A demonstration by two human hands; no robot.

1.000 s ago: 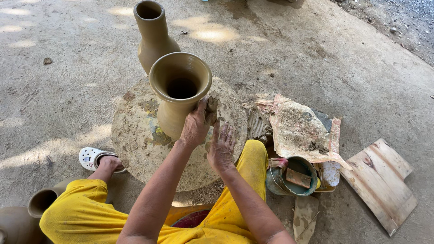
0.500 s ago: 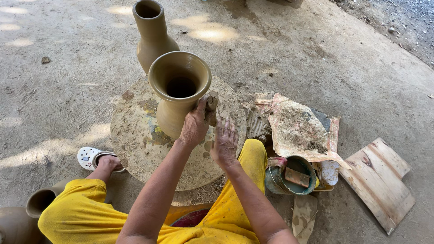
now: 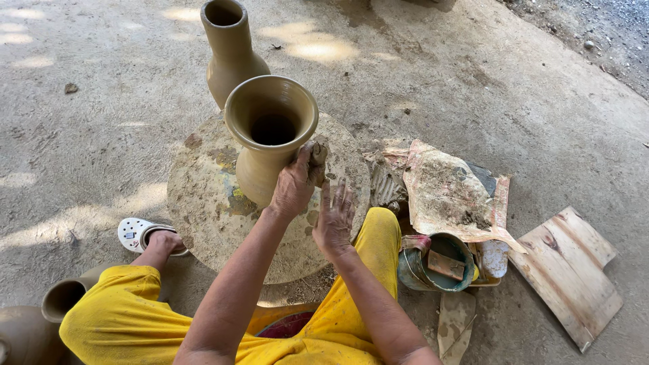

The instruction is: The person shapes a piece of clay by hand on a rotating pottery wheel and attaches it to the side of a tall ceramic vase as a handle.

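Left hand (image 3: 292, 189) grips a clay lump (image 3: 318, 154) against the wet vase (image 3: 267, 138); right hand (image 3: 333, 217) open on the wheel (image 3: 203, 203); excess pressure could dent the wall.

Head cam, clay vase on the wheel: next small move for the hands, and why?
Probably draw the left hand with its clay lump a little further along the wall of the vase, judging by the lump pressed against the side just below the flared rim. The right hand rests flat on the wheel, likely to brace or turn it.
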